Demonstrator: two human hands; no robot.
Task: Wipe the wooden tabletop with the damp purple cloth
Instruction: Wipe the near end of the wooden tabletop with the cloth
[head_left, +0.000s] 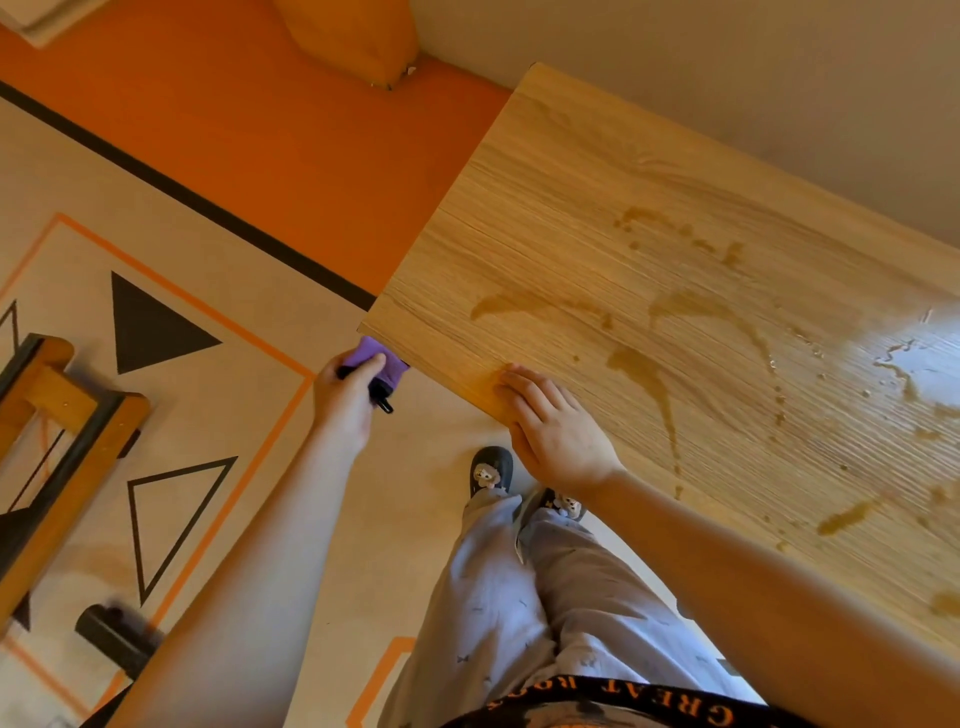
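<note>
Purple cloth (382, 358) being gripped in the curled left hand (343, 397), off the tabletop (597, 208) corner
Right hand (558, 434) being rested flat at the edge; cloth probably needed on the spills (657, 382)

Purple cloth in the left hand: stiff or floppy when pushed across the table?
Probably floppy: the small purple fabric cloth crumples inside the left hand. Likely light, held off the table one-handed. It may glide over the wet-streaked wooden tabletop.

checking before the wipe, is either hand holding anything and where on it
The left hand grips the bunched purple cloth round its middle. The right hand holds nothing, resting flat on the tabletop.
</note>
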